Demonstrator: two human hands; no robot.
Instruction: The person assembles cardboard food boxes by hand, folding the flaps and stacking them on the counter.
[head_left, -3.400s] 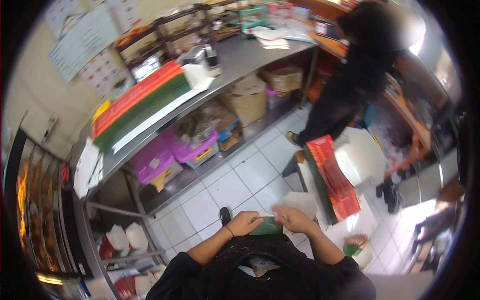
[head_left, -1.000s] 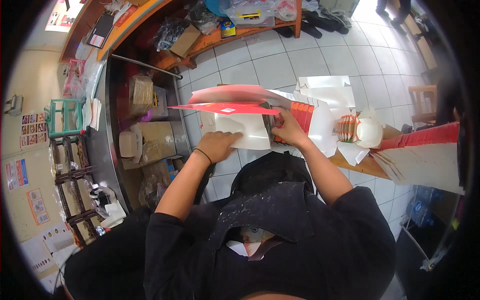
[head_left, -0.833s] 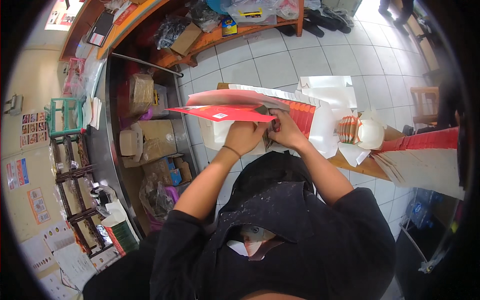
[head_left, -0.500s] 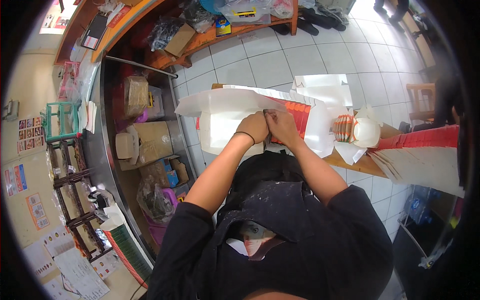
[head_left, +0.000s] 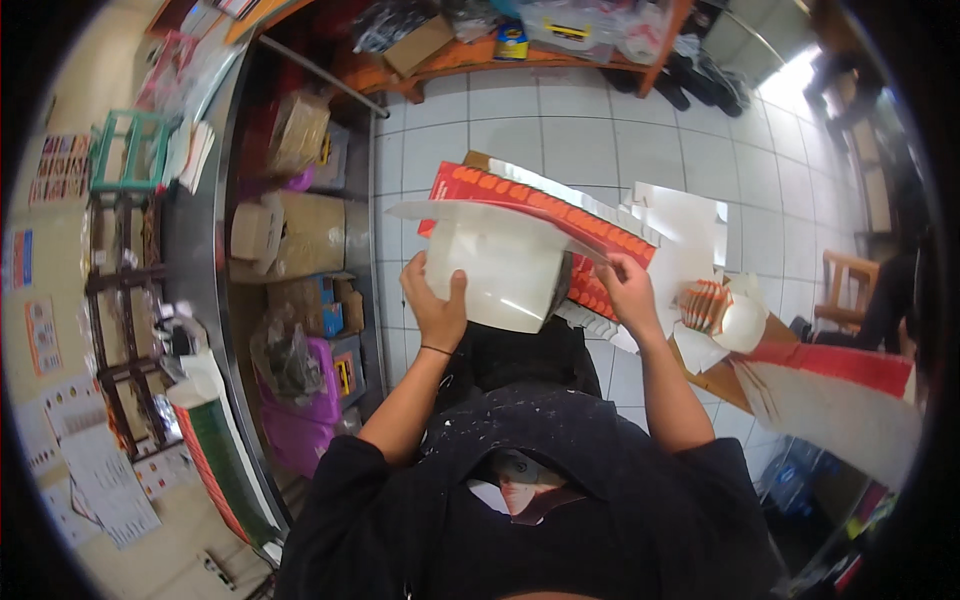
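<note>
A part-folded paperboard box (head_left: 492,268), white on its inner side, is held in front of me between both hands. My left hand (head_left: 434,308) grips its left wall, with the thumb on the inside and the fingers around the outside. At the right, my right hand (head_left: 630,292) pinches the end of a flap that sticks out from the box. Beneath and behind lies a stack of flat red box blanks (head_left: 500,188) with an orange pattern. White unfolded blanks (head_left: 682,222) lie to the right of that stack.
Nested orange-and-white paper containers (head_left: 708,306) stand right of my right hand, beside a long row of red-and-white paperboard (head_left: 840,395). On the left, a metal-edged counter has cartons (head_left: 310,235) and a purple bin (head_left: 300,415) beneath it. An orange bench (head_left: 450,75) stands at the back.
My hands have moved apart, from together at the box's right corner to opposite sides. The box has shifted right and turned, and more of the red stack shows. My view has shifted too.
</note>
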